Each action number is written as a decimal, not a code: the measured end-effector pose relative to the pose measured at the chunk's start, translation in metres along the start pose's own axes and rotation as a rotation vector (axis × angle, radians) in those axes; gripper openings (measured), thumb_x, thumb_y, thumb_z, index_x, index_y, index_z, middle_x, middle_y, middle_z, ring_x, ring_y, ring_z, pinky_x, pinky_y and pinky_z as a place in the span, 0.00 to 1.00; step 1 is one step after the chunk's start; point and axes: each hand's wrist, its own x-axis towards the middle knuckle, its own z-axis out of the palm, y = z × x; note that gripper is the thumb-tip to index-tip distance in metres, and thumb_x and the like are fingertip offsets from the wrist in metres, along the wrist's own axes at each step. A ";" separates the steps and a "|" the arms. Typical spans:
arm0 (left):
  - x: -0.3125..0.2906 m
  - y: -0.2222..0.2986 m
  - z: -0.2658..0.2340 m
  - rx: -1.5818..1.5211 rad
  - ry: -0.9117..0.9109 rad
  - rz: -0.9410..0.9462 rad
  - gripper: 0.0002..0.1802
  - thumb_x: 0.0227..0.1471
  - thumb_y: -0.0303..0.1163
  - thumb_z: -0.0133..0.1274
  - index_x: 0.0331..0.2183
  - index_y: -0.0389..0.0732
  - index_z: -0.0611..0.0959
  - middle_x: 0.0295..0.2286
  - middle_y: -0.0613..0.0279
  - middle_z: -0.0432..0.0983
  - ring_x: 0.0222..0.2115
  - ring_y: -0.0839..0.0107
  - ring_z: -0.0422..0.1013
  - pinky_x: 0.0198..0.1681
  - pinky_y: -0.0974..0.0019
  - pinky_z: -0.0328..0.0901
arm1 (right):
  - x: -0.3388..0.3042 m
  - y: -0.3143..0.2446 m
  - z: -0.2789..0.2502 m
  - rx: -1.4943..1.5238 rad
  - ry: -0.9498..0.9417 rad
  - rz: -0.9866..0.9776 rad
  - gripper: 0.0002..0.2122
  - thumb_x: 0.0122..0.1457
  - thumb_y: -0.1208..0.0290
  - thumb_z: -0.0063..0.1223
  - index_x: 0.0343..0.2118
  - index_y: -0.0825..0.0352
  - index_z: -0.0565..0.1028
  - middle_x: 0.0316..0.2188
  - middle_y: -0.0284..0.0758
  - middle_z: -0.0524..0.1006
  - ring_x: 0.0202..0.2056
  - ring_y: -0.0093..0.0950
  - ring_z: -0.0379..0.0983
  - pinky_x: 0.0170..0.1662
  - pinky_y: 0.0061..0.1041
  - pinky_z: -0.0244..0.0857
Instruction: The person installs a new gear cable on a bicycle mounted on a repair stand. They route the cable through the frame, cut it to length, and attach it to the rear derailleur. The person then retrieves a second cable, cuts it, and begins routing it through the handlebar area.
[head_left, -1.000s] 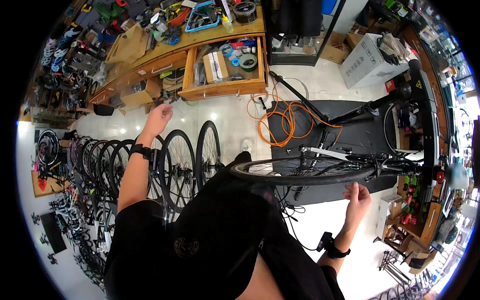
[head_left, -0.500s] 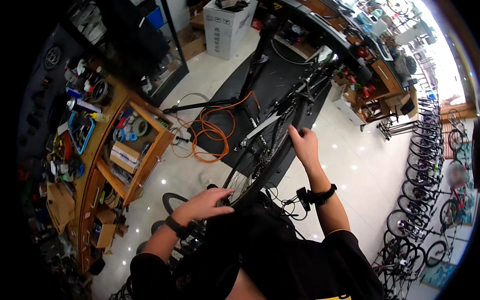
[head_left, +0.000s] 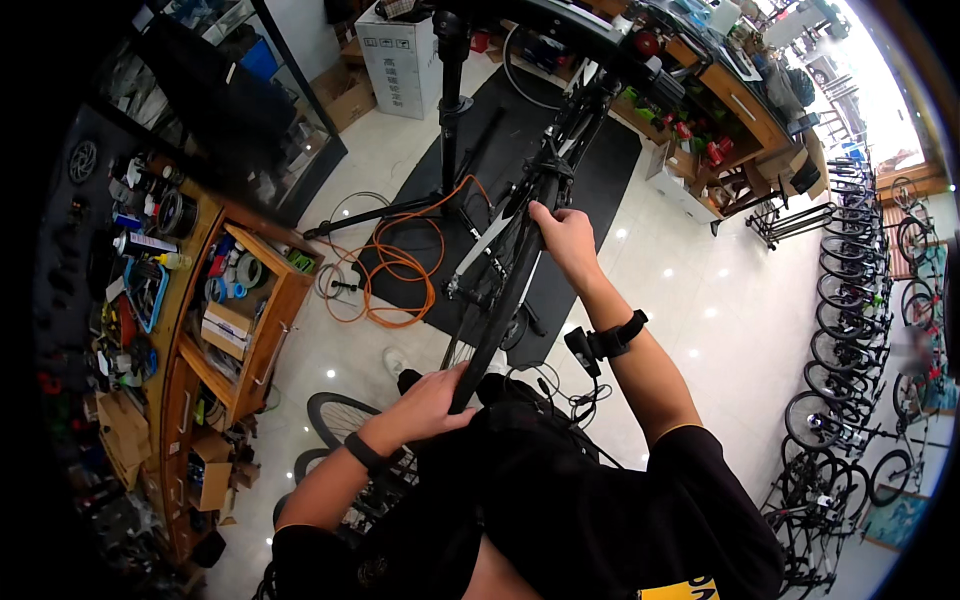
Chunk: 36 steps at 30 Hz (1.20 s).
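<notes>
A bicycle's rear wheel, with its black tyre seen almost edge-on, stretches away from my body. On the near part of the tyre, my left hand is closed, thumb on one side and fingers on the other. Further up, my right hand grips the same tyre close to the frame, its thumb lying along the tread and its fingers partly hidden. The bicycle frame runs on beyond the wheel, beside an upright black repair stand.
A black mat lies beneath the bicycle. Coiled orange hose lies around the stand's legs. An open wooden drawer juts out at the left. Many bicycles line the right side. A white box stands at the far left.
My left hand has closed on the tyre, where it was beside it with fingers apart. The wheel and my right hand have shifted left, and the wheel now appears more edge-on.
</notes>
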 end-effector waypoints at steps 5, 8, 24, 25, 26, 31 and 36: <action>0.017 0.009 0.019 -0.018 0.037 0.004 0.40 0.45 0.42 0.57 0.52 0.24 0.63 0.42 0.36 0.70 0.43 0.43 0.68 0.48 0.54 0.63 | 0.014 0.017 -0.017 0.004 0.061 -0.119 0.24 0.51 0.52 0.57 0.26 0.77 0.78 0.20 0.41 0.78 0.23 0.28 0.76 0.30 0.25 0.68; 0.030 0.022 0.019 -0.075 0.013 0.000 0.41 0.45 0.43 0.57 0.52 0.24 0.62 0.41 0.35 0.71 0.42 0.43 0.68 0.47 0.55 0.63 | 0.012 0.027 -0.036 0.160 -0.026 -0.124 0.20 0.56 0.58 0.55 0.29 0.77 0.77 0.21 0.37 0.79 0.24 0.21 0.76 0.30 0.19 0.69; 0.067 0.054 0.040 -0.234 0.193 -0.036 0.34 0.46 0.36 0.56 0.53 0.34 0.64 0.37 0.50 0.76 0.39 0.57 0.74 0.43 0.62 0.67 | -0.103 0.117 -0.089 0.139 -0.406 -0.091 0.18 0.55 0.65 0.58 0.40 0.77 0.72 0.34 0.41 0.78 0.36 0.27 0.76 0.42 0.23 0.70; 0.069 0.060 0.039 -0.239 0.187 -0.048 0.34 0.46 0.36 0.56 0.52 0.34 0.64 0.37 0.50 0.76 0.39 0.57 0.74 0.42 0.62 0.67 | -0.109 0.112 -0.089 0.135 -0.425 -0.112 0.18 0.55 0.65 0.58 0.40 0.77 0.72 0.34 0.41 0.78 0.37 0.27 0.76 0.43 0.24 0.70; 0.072 0.064 0.039 -0.244 0.181 -0.059 0.34 0.46 0.36 0.56 0.52 0.34 0.64 0.36 0.50 0.76 0.38 0.57 0.74 0.42 0.62 0.67 | -0.116 0.110 -0.090 0.132 -0.442 -0.133 0.18 0.55 0.66 0.58 0.40 0.77 0.72 0.35 0.42 0.78 0.37 0.27 0.76 0.43 0.24 0.70; 0.084 0.065 0.060 -0.262 0.218 0.009 0.32 0.47 0.35 0.56 0.51 0.34 0.65 0.35 0.52 0.75 0.36 0.60 0.73 0.41 0.62 0.67 | -0.134 0.131 -0.095 0.141 -0.481 -0.198 0.22 0.54 0.66 0.60 0.46 0.76 0.69 0.40 0.44 0.77 0.40 0.31 0.77 0.45 0.26 0.70; 0.098 0.084 0.079 -0.313 0.241 -0.035 0.31 0.46 0.34 0.55 0.50 0.32 0.65 0.33 0.48 0.72 0.34 0.53 0.71 0.40 0.58 0.65 | -0.129 0.163 -0.098 0.245 -0.360 -0.126 0.22 0.56 0.68 0.56 0.50 0.76 0.65 0.45 0.45 0.74 0.46 0.33 0.74 0.48 0.29 0.68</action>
